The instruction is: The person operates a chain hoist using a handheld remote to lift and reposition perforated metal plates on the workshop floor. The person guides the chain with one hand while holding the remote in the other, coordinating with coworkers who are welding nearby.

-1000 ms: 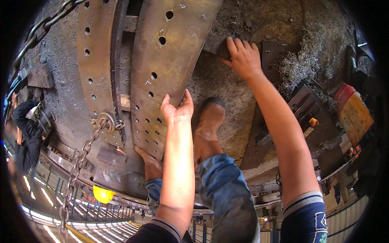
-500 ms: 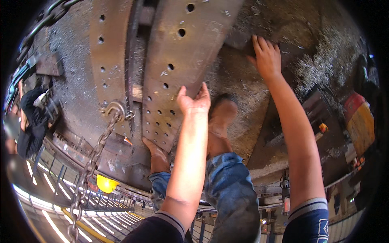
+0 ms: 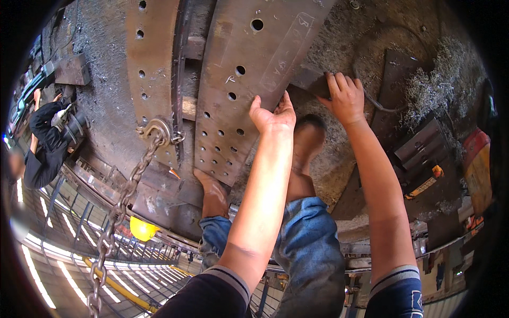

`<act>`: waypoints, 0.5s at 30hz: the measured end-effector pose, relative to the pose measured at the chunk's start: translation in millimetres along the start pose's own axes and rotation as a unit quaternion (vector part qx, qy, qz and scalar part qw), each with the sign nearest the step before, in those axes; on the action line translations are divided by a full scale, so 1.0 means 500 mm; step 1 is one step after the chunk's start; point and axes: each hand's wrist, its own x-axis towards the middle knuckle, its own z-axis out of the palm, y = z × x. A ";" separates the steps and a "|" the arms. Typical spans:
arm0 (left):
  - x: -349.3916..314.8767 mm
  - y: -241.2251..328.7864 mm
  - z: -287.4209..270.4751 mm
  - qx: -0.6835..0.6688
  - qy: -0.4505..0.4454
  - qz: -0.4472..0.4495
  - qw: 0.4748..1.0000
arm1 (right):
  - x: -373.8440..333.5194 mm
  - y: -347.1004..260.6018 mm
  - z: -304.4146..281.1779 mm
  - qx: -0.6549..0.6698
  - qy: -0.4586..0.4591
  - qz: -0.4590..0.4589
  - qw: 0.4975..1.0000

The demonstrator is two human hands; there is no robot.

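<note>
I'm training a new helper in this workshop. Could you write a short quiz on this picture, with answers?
1. Where is the left hand?
A) On the jeans
B) At the right edge of the wide plate
C) On the yellow helmet

2. True or false: the right hand is down by the person's knee.

3. Fill in: a ____ runs from the curved fitting on the narrower plate.

Key:
1. B
2. False; it is at the dark metal piece.
3. Chain

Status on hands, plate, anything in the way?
Left hand at holed steel plate's right edge, grip unclear. Right hand on dark block. Plate lying flat-side up. Right foot close beside plate.
</note>
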 end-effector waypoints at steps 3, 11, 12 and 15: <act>0.003 -0.001 -0.003 0.007 -0.018 0.000 1.000 | 0.002 0.005 0.002 0.015 0.031 0.022 0.999; 0.020 -0.018 0.002 -0.020 -0.007 0.011 1.000 | 0.021 0.014 -0.006 0.029 0.034 0.043 0.998; 0.022 -0.021 0.003 -0.025 -0.006 0.012 1.000 | 0.021 0.014 -0.007 0.030 0.026 0.043 0.998; 0.029 -0.030 0.006 -0.029 -0.001 0.013 0.999 | 0.022 0.013 -0.007 0.037 0.054 0.041 0.997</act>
